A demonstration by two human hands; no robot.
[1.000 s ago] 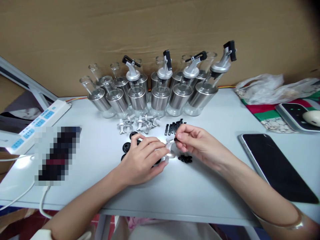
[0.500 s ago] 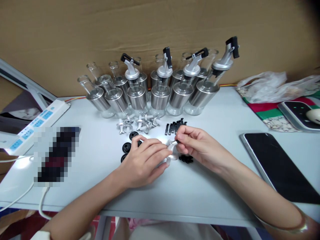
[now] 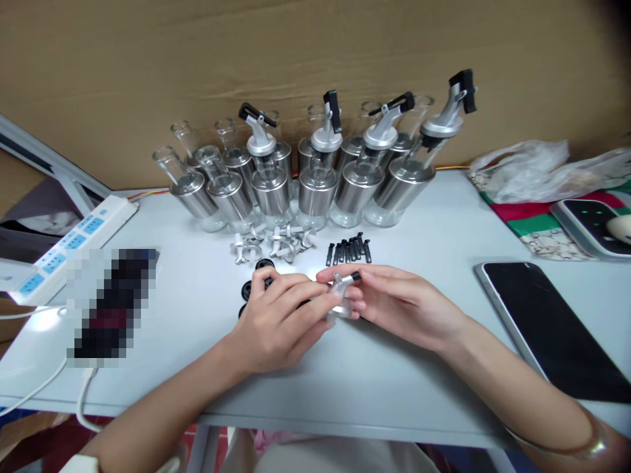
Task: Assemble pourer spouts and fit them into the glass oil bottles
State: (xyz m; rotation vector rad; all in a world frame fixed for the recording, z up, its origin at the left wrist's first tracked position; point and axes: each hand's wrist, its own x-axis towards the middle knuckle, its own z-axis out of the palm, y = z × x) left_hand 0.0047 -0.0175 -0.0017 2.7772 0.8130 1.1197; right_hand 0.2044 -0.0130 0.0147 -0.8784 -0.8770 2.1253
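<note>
My left hand [image 3: 280,318] is closed on a silver bottle pourer [image 3: 341,289], its fingertips at the pourer's left side. A small black cap [image 3: 355,276] sits on the tip of the spout, which points right. My right hand [image 3: 411,305] cups the pourer from the right. Its thumb presses by the black cap, and its fingers reach behind and under the flange. Several black ring stoppers [image 3: 265,263] lie partly hidden behind my left hand. Beyond the hands are loose silver pourers [image 3: 279,244] and a row of small black levers [image 3: 349,250].
Glass bottles with metal sleeves [image 3: 269,194] stand at the back, some topped with pourers. A power strip [image 3: 73,246] and a pixelated dark object [image 3: 111,309] are at left. A phone-like device [image 3: 552,325], a plastic bag [image 3: 537,171] and a scale-like device [image 3: 591,226] are at right.
My right hand's pinch at the spout tip has opened out into fingers stretched around the pourer. The black cap now shows on the tip. My left hand has barely moved.
</note>
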